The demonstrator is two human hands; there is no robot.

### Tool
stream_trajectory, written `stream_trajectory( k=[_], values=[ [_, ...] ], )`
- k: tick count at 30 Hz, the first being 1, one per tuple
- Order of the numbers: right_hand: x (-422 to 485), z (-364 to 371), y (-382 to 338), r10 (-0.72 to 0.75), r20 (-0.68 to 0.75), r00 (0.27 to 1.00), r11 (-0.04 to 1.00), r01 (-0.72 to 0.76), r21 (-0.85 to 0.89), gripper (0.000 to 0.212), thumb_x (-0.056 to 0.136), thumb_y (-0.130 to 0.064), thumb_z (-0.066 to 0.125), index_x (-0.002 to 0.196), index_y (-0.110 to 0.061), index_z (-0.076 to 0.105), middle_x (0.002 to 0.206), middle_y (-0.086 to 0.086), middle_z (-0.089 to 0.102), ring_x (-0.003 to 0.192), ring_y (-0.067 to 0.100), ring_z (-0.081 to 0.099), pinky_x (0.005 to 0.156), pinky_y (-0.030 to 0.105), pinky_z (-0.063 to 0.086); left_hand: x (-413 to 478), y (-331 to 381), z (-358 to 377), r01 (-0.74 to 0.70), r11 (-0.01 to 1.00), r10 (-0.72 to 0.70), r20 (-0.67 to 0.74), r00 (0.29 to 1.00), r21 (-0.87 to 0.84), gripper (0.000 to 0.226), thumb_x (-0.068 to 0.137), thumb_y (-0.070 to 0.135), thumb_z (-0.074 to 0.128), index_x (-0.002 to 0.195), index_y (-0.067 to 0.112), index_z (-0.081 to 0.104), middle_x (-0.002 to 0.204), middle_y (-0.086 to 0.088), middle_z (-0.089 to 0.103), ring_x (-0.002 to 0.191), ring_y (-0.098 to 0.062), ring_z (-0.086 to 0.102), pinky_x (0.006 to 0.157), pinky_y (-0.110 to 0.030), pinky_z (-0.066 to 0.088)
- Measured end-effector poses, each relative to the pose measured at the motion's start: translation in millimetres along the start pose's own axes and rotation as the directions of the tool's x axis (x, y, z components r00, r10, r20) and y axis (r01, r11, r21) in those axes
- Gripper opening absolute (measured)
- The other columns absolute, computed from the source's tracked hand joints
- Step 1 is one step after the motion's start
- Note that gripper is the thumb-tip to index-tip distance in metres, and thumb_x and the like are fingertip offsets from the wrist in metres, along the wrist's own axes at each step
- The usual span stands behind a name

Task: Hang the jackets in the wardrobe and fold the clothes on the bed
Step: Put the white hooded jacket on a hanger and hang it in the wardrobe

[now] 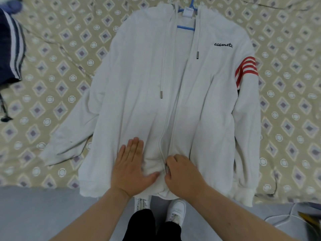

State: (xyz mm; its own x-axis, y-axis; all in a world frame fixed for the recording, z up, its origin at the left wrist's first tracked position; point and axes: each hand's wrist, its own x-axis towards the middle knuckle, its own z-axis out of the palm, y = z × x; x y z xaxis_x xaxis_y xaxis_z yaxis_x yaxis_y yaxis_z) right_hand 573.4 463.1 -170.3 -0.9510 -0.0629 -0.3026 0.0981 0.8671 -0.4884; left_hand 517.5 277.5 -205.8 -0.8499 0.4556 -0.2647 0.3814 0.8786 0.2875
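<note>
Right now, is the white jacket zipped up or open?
Open. The white jacket has front edges apart below the collar, showing the blue hanger; the right hand pinches the zipper near the hem.

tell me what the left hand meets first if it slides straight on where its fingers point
Flat on the white hoodie, the left hand would slide up its front panel; first separate thing is probably the drawstring's metal tip, though it may pass beside it.
</note>
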Motion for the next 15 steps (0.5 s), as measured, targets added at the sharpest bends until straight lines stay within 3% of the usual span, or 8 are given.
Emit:
stream_trajectory(
  k=[4,6,9,12,15],
  values=[
    [3.0,-3.8,6.1,-0.03,-0.002,1.0,1.0,0.03,-0.001,0.005,0.085,-0.008,0.066,0.089,-0.007,0.064,0.085,0.01,0.062,0.078,0.025,0.059,0.066,0.027,0.04,-0.5,-1.3,5.4,0.035,0.999,-0.038,0.077,0.996,0.036,0.128,0.063,0.099,0.028,0.154,0.014,0.004,0.162,-0.002,0.005,0.15,-0.016,0.01,0.121,-0.036,-0.003],
    [6.2,-7.6,13.1,-0.052,0.023,0.998,0.998,0.053,-0.041,0.009,0.087,-0.001,0.06,0.089,-0.006,0.067,0.084,0.011,0.064,0.077,0.028,0.061,0.067,0.031,0.045,1.3,-2.3,6.6,0.045,0.998,-0.049,0.08,0.996,0.043,0.128,0.061,0.101,0.022,0.154,0.016,-0.003,0.162,0.001,-0.002,0.15,-0.013,0.003,0.121,-0.034,-0.009],
    [10.0,-13.5,20.8,-0.137,0.059,0.989,0.988,0.141,-0.063,0.015,0.094,-0.006,0.057,0.085,-0.005,0.069,0.081,0.01,0.067,0.076,0.027,0.062,0.072,0.039,0.052,3.4,-0.5,6.3,0.063,0.997,-0.067,0.085,0.994,0.04,0.129,0.061,0.1,0.023,0.154,0.013,0.003,0.161,-0.001,0.004,0.148,-0.013,0.006,0.12,-0.034,-0.007],
    [18.5,-17.6,21.6,-0.155,0.1,0.983,0.986,0.16,-0.044,0.023,0.1,-0.012,0.05,0.088,-0.005,0.068,0.086,0.01,0.067,0.081,0.024,0.061,0.078,0.036,0.05,4.3,0.1,6.7,0.06,0.998,-0.063,0.104,0.993,0.034,0.13,0.06,0.099,0.031,0.154,0.013,0.004,0.161,-0.002,0.005,0.149,-0.015,0.009,0.12,-0.035,-0.006],
    [31.6,-24.5,18.8,-0.158,0.054,0.986,0.987,0.159,-0.009,0.021,0.098,-0.008,0.052,0.085,-0.003,0.067,0.083,0.012,0.065,0.076,0.027,0.06,0.075,0.036,0.05,4.7,-0.9,6.8,0.054,0.997,-0.059,0.116,0.992,0.047,0.13,0.06,0.097,0.037,0.154,0.013,0.005,0.161,-0.003,0.005,0.15,-0.018,0.011,0.12,-0.036,-0.006]
  ],
)
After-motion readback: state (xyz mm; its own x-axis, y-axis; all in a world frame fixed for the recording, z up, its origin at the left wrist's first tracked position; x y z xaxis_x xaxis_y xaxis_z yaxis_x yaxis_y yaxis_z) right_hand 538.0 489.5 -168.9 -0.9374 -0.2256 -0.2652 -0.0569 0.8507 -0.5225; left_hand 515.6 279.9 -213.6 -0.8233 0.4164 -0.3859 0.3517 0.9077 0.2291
